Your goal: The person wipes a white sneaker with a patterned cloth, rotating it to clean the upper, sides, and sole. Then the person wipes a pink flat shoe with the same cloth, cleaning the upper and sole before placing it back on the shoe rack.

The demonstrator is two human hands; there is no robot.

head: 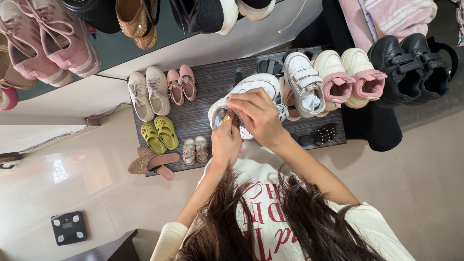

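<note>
Where fingers [241,104] pinch: smooth white sneaker [256,87].

Just one view here, worn on the head and pointed almost straight down. The dark shoe platform [203,92] is seen from above at about arm's length, the hair is caught at 6 o'clock, and a higher shelf [169,34] is cut off around 11 o'clock.
</note>
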